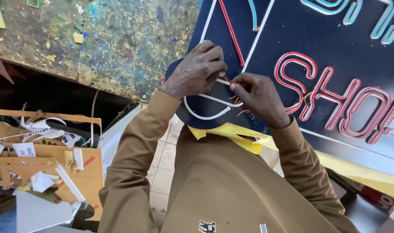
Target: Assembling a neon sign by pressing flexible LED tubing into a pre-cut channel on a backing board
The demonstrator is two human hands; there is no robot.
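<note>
A dark blue sign board lies in front of me, with raised red-and-white and light blue tube letters and white and red tube lines on it. My left hand presses on the board's near rounded corner, fingers closed over a white tube strip that curves around that corner. My right hand pinches thin red and yellow wires where they meet the strip's end. Both hands nearly touch. Brown sleeves cover both arms.
A paint-spattered worktable lies under the board's left side. A cardboard box full of paper and board scraps stands at lower left. Yellow backing sheet sticks out beneath the board's near edge. Tiled floor shows below.
</note>
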